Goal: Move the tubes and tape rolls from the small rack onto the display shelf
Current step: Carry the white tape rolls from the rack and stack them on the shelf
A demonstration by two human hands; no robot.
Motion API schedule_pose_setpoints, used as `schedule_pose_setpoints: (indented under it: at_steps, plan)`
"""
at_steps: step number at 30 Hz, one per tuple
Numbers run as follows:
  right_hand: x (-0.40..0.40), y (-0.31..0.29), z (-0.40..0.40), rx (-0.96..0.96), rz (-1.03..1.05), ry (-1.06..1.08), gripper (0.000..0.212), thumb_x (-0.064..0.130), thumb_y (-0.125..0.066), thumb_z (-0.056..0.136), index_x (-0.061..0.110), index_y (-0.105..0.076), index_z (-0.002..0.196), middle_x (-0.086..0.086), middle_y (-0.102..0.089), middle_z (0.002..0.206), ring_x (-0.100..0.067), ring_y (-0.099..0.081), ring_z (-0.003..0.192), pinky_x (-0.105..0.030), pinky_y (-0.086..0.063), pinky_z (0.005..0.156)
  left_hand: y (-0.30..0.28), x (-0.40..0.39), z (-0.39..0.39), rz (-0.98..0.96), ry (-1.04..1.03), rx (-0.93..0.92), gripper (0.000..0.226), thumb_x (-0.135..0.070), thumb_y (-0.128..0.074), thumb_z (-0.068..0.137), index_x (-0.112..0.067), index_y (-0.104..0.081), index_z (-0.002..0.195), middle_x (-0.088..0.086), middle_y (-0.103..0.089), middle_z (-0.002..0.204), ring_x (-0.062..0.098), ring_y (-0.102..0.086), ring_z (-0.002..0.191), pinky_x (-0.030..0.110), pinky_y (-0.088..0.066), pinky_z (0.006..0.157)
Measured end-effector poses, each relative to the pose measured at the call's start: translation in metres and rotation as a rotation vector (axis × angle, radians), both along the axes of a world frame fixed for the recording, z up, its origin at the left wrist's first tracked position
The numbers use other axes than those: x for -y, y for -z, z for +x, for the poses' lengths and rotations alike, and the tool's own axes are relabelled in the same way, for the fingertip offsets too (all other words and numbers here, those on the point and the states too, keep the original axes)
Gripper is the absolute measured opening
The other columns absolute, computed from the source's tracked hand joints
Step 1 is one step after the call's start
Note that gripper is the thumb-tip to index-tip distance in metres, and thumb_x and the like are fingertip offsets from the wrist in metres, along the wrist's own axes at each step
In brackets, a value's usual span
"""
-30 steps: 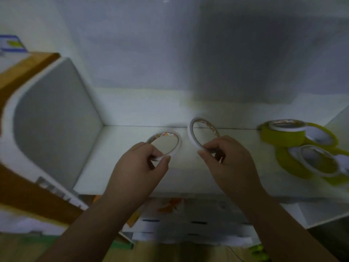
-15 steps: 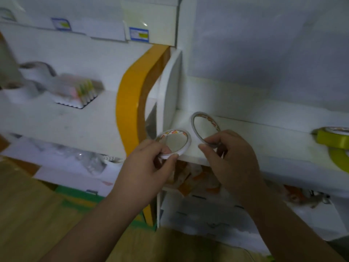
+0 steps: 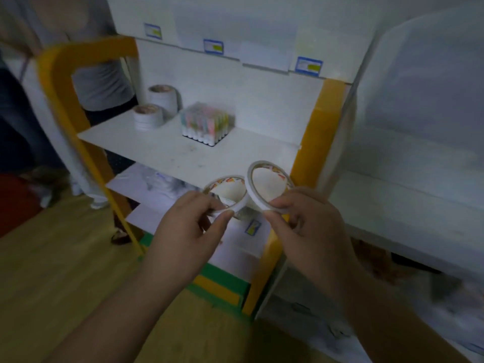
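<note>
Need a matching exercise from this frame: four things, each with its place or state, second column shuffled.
Things:
1. left hand
2. right hand
3. tube pack
4. stacked white rolls

Places/states:
A. middle of the rack shelf
B. pinches the flatter-lying tape ring
C. back left of the rack shelf
D. pinches the more upright tape ring

Pairs: 1-B, 2-D, 3-A, 4-C
</note>
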State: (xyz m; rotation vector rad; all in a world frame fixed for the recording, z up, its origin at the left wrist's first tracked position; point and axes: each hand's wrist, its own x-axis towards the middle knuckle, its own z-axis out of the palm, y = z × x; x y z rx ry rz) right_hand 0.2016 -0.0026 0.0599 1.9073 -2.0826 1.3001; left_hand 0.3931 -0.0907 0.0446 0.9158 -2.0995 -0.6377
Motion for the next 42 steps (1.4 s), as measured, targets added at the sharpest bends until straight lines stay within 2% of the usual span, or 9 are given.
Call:
schedule_pose_setpoints:
  at_steps: [3, 11, 15, 19, 24, 30, 34, 37, 42]
  plan:
    - [0.032, 0.005, 0.017, 0.007, 0.074, -0.038, 0.010, 0.025, -0.072, 0.088, 0.026, -0.063, 0.091, 0.022, -0.050, 0.084, 0.006, -0.051, 0.074, -0.003, -0.038, 0.064, 0.004, 0.021, 0.019, 0.039, -0.037, 0.005, 0.013, -0.031, -0.059, 0.095, -0.024, -0.061, 0.085, -0.008, -0.051, 0.085, -0.006, -0.058, 0.072, 0.008, -0.038, 0.061]
    - [0.135, 0.020, 0.022, 0.030, 0.054, -0.047, 0.015, 0.028, -0.071, 0.087, 0.034, -0.058, 0.088, 0.023, -0.051, 0.084, -0.004, -0.054, 0.072, -0.011, -0.040, 0.065, 0.013, 0.111, 0.025, 0.000, -0.130, 0.077, 0.009, -0.029, -0.058, 0.096, -0.030, -0.058, 0.087, -0.015, -0.051, 0.085, -0.002, -0.050, 0.081, 0.008, -0.035, 0.068]
    - [0.195, 0.026, 0.020, 0.083, -0.011, -0.045, 0.011, 0.025, -0.073, 0.086, 0.028, -0.063, 0.090, 0.020, -0.053, 0.086, -0.001, -0.052, 0.068, -0.015, -0.044, 0.067, 0.012, 0.169, 0.018, -0.015, -0.140, 0.113, 0.008, -0.028, -0.060, 0.095, -0.030, -0.060, 0.087, -0.014, -0.051, 0.085, 0.000, -0.051, 0.080, 0.011, -0.036, 0.068]
    - [0.246, 0.026, 0.021, 0.125, -0.042, -0.031, 0.008, 0.023, -0.073, 0.086, 0.025, -0.066, 0.091, 0.017, -0.056, 0.089, 0.004, -0.050, 0.069, -0.009, -0.040, 0.067, 0.007, 0.223, 0.011, -0.021, -0.158, 0.114, 0.005, -0.027, -0.062, 0.094, -0.028, -0.064, 0.089, -0.013, -0.052, 0.085, 0.002, -0.051, 0.081, 0.011, -0.037, 0.069]
    - [0.290, 0.029, 0.028, 0.146, -0.061, 0.036, 0.011, 0.021, -0.074, 0.084, 0.026, -0.066, 0.089, 0.015, -0.056, 0.088, -0.002, -0.051, 0.067, -0.022, -0.045, 0.066, 0.005, 0.277, 0.010, -0.030, -0.163, 0.123, 0.007, -0.028, -0.062, 0.094, -0.029, -0.064, 0.088, -0.015, -0.052, 0.083, 0.004, -0.051, 0.080, 0.013, -0.038, 0.068]
    - [0.345, 0.030, 0.043, 0.085, -0.043, 0.111, 0.013, 0.022, -0.077, 0.083, 0.027, -0.067, 0.089, 0.023, -0.050, 0.081, 0.006, -0.047, 0.069, -0.005, -0.037, 0.067, 0.017, 0.361, 0.028, -0.093, -0.160, 0.186, 0.006, -0.032, -0.061, 0.093, -0.028, -0.065, 0.092, -0.013, -0.053, 0.087, -0.003, -0.050, 0.081, 0.004, -0.035, 0.070]
    - [0.380, 0.029, 0.064, 0.063, -0.066, 0.154, 0.011, 0.021, -0.078, 0.083, 0.023, -0.069, 0.089, 0.019, -0.055, 0.085, 0.003, -0.046, 0.073, -0.005, -0.038, 0.068, 0.027, 0.423, 0.045, -0.130, -0.128, 0.264, 0.010, -0.033, -0.060, 0.093, -0.024, -0.066, 0.095, -0.012, -0.050, 0.089, -0.001, -0.045, 0.074, 0.011, -0.034, 0.066]
    - [0.403, 0.031, 0.078, 0.036, -0.054, 0.169, 0.009, 0.026, -0.077, 0.085, 0.024, -0.069, 0.090, 0.018, -0.055, 0.083, 0.000, -0.048, 0.071, -0.014, -0.044, 0.069, 0.027, 0.462, 0.053, -0.158, -0.120, 0.273, 0.011, -0.028, -0.062, 0.091, -0.020, -0.067, 0.096, -0.010, -0.047, 0.089, 0.010, -0.049, 0.079, 0.027, -0.042, 0.070]
    - [0.432, 0.035, 0.096, 0.041, -0.063, 0.211, 0.008, 0.025, -0.075, 0.086, 0.021, -0.069, 0.090, 0.014, -0.058, 0.085, 0.003, -0.047, 0.070, -0.011, -0.041, 0.065, 0.035, 0.506, 0.062, -0.155, -0.045, 0.340, 0.010, -0.025, -0.061, 0.092, -0.018, -0.066, 0.095, -0.009, -0.044, 0.088, 0.013, -0.047, 0.082, 0.030, -0.040, 0.071]
